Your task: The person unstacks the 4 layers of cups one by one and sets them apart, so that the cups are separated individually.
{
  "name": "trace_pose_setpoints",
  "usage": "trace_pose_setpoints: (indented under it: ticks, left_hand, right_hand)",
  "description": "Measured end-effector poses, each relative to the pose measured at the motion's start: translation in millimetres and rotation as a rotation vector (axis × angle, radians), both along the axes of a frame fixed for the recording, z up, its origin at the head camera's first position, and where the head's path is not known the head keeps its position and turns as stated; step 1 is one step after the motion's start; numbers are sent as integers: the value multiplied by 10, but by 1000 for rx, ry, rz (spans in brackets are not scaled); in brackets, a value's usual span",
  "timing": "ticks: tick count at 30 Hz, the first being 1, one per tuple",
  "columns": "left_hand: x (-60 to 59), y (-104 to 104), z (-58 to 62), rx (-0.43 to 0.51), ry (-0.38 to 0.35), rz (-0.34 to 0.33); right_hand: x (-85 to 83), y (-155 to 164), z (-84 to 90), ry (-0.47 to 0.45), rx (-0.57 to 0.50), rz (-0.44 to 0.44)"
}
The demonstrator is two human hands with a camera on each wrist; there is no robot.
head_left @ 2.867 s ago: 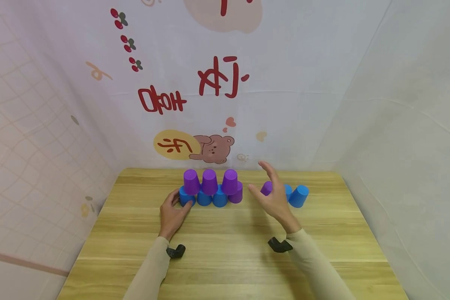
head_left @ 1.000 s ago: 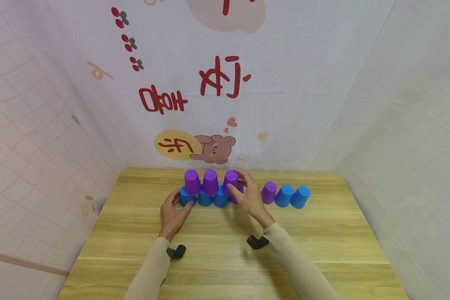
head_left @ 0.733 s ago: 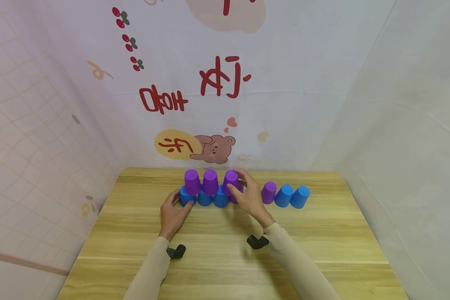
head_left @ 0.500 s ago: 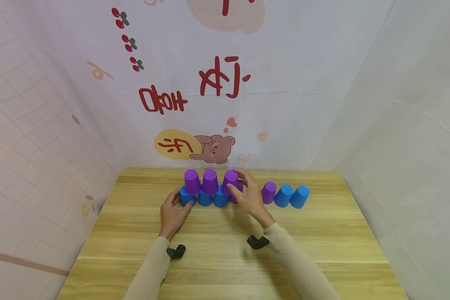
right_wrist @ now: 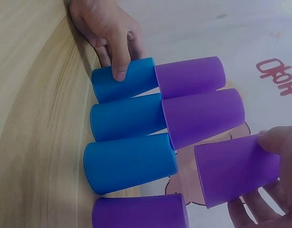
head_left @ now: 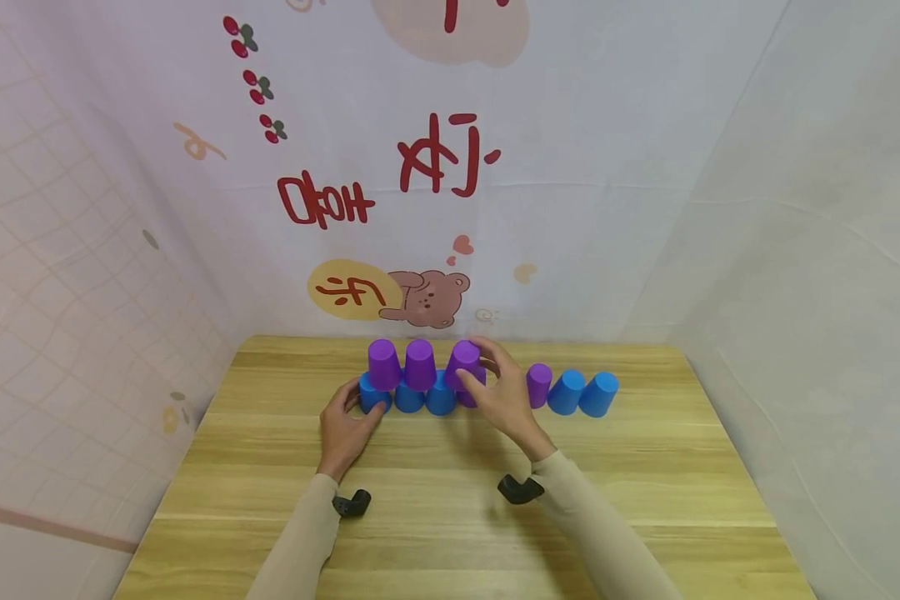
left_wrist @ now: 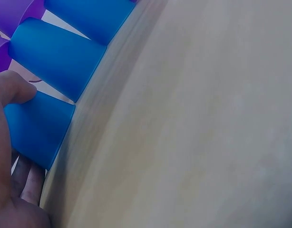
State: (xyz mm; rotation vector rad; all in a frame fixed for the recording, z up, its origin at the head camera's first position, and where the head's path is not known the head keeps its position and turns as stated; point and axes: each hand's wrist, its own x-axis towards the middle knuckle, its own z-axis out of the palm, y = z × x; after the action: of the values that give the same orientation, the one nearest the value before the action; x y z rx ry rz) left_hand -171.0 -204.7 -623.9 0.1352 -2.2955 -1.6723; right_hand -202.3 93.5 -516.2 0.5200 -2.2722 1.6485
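At the back of the table, upside-down cups form a bottom row with purple cups above it. My left hand [head_left: 345,429] grips the leftmost blue cup [left_wrist: 39,128] of that row, thumb on its near side. My right hand [head_left: 512,402] holds the rightmost upper purple cup [right_wrist: 231,168] between thumb and fingers. In the right wrist view a gap shows between this cup's rim and the cups below. Two other purple cups, the left one [head_left: 383,365] and the middle one [head_left: 420,367], rest on the blue cups. A purple cup [right_wrist: 139,211] ends the bottom row, partly hidden.
Right of the stack, a purple cup [head_left: 539,386] and two blue cups, one in the middle [head_left: 567,392] and one at the end [head_left: 599,395], stand upside down. A printed cloth wall [head_left: 585,250] rises behind the wooden table [head_left: 450,517].
My right hand has come left from above the right-hand cups to the rightmost upper purple cup, gripped it and just now shifted it slightly right. My left hand has stayed put.
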Motion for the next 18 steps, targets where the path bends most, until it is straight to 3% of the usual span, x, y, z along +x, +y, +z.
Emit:
trace_pose_setpoints:
  ticks: [14,18]
  left_hand:
    - [7,0,-5,0,10,-5]
    - [11,-2,3,-1,3,-1]
  right_hand:
    - [158,194,61,59,-11,-27]
    - [186,304,97,96,20,-71]
